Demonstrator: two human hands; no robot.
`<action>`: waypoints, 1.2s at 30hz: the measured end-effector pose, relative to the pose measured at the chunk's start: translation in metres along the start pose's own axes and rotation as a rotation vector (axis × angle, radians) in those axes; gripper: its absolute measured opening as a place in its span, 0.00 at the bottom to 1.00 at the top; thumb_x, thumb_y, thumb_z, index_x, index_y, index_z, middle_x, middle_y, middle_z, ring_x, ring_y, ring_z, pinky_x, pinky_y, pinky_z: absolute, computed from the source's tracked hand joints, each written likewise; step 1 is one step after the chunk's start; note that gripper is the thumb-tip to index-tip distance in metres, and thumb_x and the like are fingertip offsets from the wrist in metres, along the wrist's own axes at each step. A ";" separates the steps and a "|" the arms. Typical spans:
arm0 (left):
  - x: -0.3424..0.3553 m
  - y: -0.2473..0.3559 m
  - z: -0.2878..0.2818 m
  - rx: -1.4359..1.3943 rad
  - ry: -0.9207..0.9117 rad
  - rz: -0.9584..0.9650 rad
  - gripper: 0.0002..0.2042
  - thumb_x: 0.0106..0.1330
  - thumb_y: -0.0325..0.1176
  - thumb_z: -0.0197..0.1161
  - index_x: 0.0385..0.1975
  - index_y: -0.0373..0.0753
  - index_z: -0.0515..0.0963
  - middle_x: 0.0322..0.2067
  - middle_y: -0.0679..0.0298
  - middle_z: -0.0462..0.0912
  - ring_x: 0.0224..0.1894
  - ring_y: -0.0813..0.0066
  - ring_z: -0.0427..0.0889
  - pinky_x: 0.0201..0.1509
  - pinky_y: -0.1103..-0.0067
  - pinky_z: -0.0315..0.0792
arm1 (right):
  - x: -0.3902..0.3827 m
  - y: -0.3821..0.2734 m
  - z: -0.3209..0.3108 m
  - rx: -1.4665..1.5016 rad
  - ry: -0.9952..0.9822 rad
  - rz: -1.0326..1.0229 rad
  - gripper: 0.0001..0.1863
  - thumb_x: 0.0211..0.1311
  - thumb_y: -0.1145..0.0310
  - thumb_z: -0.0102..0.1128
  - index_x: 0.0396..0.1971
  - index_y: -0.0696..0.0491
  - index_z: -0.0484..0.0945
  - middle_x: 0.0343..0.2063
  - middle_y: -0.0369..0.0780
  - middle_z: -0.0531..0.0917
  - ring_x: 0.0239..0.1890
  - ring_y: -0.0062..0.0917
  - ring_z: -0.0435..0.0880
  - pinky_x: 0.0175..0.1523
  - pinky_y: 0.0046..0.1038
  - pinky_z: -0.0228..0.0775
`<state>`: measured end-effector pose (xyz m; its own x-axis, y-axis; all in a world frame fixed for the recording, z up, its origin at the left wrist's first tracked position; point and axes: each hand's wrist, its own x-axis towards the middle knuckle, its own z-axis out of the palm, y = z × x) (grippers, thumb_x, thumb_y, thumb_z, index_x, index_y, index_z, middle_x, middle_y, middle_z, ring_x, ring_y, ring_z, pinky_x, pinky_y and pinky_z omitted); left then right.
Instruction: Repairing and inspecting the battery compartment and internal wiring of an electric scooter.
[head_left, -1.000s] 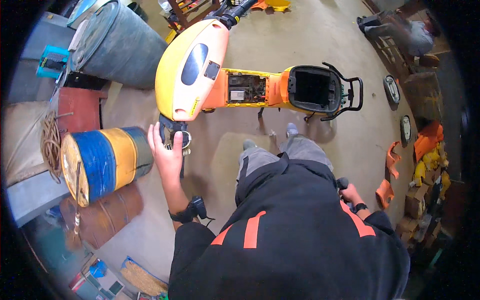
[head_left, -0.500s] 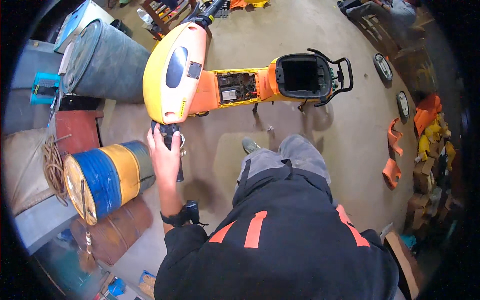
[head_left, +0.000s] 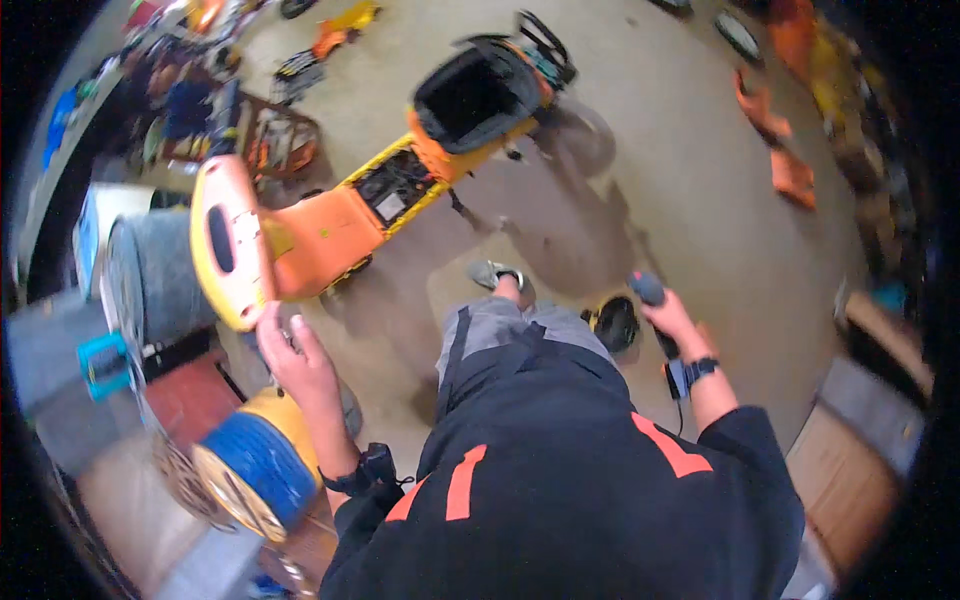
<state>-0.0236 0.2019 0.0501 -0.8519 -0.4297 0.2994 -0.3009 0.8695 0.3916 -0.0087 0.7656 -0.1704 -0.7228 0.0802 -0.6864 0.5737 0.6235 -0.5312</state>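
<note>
A stripped orange scooter (head_left: 340, 225) lies on the floor at eleven o'clock. Its yellow nose (head_left: 225, 250) is touched by the left hand (head_left: 300, 365), fingers spread. A dark-handled tool (head_left: 650, 292) is gripped in the right hand (head_left: 678, 322). Inspection seems underway; a steadier hold on the nose is needed next.

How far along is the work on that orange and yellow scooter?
Partly stripped: the scooter lies with its seat off, the black tub open, and the floor panel removed, baring its insides. In hand: the left hand touches the yellow front; the right hand grips a dark-handled tool. Orange panels lie loose, unfitted.
</note>
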 end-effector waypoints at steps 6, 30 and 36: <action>-0.084 0.081 0.146 -0.288 -1.118 0.076 0.15 0.67 0.37 0.58 0.47 0.33 0.76 0.38 0.50 0.83 0.42 0.58 0.84 0.47 0.71 0.75 | -0.017 0.020 0.061 0.118 0.105 0.038 0.22 0.44 0.63 0.62 0.41 0.58 0.77 0.34 0.52 0.83 0.41 0.43 0.83 0.46 0.37 0.73; -0.365 0.047 0.528 -0.589 -1.234 -1.475 0.10 0.65 0.32 0.57 0.41 0.35 0.69 0.30 0.56 0.78 0.30 0.60 0.81 0.36 0.65 0.79 | 0.093 0.432 0.294 0.808 0.224 0.613 0.33 0.67 0.62 0.55 0.68 0.51 0.53 0.61 0.41 0.67 0.62 0.35 0.66 0.57 0.36 0.70; -0.414 -0.004 0.542 -0.437 -1.084 -1.478 0.08 0.66 0.31 0.55 0.38 0.35 0.68 0.24 0.59 0.72 0.23 0.63 0.77 0.29 0.67 0.78 | 0.180 0.496 0.390 1.609 0.540 0.970 0.26 0.68 0.58 0.52 0.60 0.57 0.63 0.56 0.43 0.74 0.56 0.40 0.74 0.60 0.38 0.72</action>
<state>0.0975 0.5082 -0.5468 0.0380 -0.2039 -0.9783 -0.9804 -0.1970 0.0030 0.2962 0.7859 -0.7507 0.1583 0.2891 -0.9441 0.3185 -0.9200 -0.2283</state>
